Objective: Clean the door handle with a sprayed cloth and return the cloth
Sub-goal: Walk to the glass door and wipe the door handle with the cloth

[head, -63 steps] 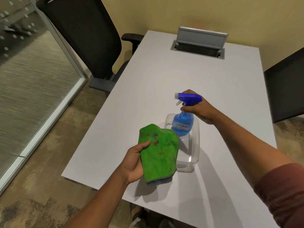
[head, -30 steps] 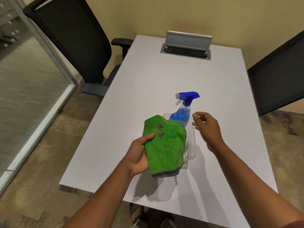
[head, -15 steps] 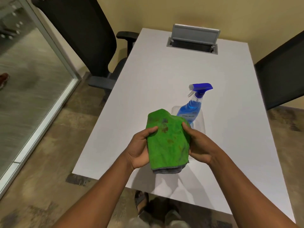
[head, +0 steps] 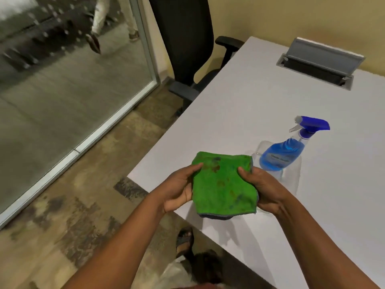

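Note:
A green cloth (head: 224, 183) with dark stains and a grey underside is stretched between both hands above the near left corner of the white table (head: 250, 105). My left hand (head: 180, 189) grips its left edge, thumb on top. My right hand (head: 260, 188) grips its right edge. Just behind the cloth a spray bottle (head: 285, 152) with blue liquid and a blue trigger head stands in a clear plastic tray (head: 291, 178). No door handle is in view.
A black office chair (head: 187, 38) stands at the table's left side. A glass wall with a metal frame (head: 100, 130) runs along the left; a person's legs show beyond it. A grey cable hatch (head: 318, 63) sits open at the table's far end.
My right hand set the spray bottle in the tray, let go and came over to grip the cloth's right edge. The view has swung left toward the glass wall.

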Action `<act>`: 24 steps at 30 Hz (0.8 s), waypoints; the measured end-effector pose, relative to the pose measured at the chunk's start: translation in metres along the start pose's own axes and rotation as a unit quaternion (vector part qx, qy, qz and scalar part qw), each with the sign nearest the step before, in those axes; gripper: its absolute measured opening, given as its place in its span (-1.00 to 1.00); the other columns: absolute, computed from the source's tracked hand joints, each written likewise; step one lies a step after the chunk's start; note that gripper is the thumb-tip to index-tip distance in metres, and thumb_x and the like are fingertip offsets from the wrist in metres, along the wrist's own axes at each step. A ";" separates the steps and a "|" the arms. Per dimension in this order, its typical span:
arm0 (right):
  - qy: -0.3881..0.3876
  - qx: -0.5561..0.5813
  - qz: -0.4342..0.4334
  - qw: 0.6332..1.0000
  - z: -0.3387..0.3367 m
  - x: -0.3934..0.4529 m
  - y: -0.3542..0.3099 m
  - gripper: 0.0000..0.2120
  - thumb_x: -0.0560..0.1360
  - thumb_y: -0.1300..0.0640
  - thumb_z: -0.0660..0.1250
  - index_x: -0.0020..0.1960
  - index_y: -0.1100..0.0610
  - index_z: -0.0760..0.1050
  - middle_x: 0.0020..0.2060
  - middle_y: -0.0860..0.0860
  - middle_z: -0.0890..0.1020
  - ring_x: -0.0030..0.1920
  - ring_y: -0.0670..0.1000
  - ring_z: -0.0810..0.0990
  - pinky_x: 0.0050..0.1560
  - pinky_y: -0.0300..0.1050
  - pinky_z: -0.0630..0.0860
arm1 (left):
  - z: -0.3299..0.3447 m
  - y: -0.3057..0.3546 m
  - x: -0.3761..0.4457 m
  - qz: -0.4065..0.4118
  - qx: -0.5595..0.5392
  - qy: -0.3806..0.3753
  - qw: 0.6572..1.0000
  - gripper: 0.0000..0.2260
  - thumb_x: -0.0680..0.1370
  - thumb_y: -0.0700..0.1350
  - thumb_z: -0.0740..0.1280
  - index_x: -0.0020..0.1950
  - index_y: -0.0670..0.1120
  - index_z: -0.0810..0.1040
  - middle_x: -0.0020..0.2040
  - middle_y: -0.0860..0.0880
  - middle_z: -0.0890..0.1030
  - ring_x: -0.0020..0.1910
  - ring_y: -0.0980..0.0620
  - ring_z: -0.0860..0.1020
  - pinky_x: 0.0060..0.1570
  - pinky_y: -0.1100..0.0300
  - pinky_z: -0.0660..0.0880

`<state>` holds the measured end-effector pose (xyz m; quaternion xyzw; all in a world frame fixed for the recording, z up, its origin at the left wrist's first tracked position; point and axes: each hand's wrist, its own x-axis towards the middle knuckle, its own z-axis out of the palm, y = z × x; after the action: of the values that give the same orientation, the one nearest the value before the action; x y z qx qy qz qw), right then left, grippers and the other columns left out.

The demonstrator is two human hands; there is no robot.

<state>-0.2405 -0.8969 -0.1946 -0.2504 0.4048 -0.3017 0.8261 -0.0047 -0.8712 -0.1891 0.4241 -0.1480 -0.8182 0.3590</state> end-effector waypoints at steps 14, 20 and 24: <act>-0.229 -0.006 0.218 0.949 0.064 0.003 0.039 -0.44 0.45 0.00 0.47 0.37 0.22 0.48 0.32 0.23 0.55 0.32 0.23 0.54 0.22 0.16 0.54 | -0.014 -0.075 -0.106 0.202 -0.037 0.183 0.962 -0.75 0.61 -0.15 0.28 0.26 -0.12 0.60 0.19 -0.13 0.70 0.10 -0.01 0.70 0.11 0.14 0.63; -0.242 -0.073 0.220 0.942 0.097 0.003 0.067 -0.58 0.47 0.07 0.41 0.29 0.20 0.56 0.29 0.20 0.59 0.29 0.18 0.57 0.15 0.07 0.59 | -0.024 -0.111 -0.148 0.243 -0.091 0.252 0.932 -0.64 0.60 -0.11 0.31 0.39 -0.17 0.53 0.20 -0.17 0.70 0.09 -0.06 0.71 0.05 0.11 0.65; -0.245 -0.110 0.210 0.940 0.118 -0.003 0.088 -0.58 0.49 0.12 0.38 0.31 0.22 0.53 0.27 0.22 0.59 0.26 0.20 0.59 0.12 0.09 0.61 | -0.027 -0.134 -0.173 0.283 -0.109 0.306 0.903 -0.75 0.66 -0.17 0.25 0.32 -0.09 0.55 0.10 -0.12 0.73 -0.01 -0.02 0.73 -0.03 0.12 0.67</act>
<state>-0.1192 -0.8139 -0.1865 -0.3150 0.2636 -0.0039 0.9117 0.0214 -0.6526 -0.1768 0.5521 -0.0546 -0.5234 0.6467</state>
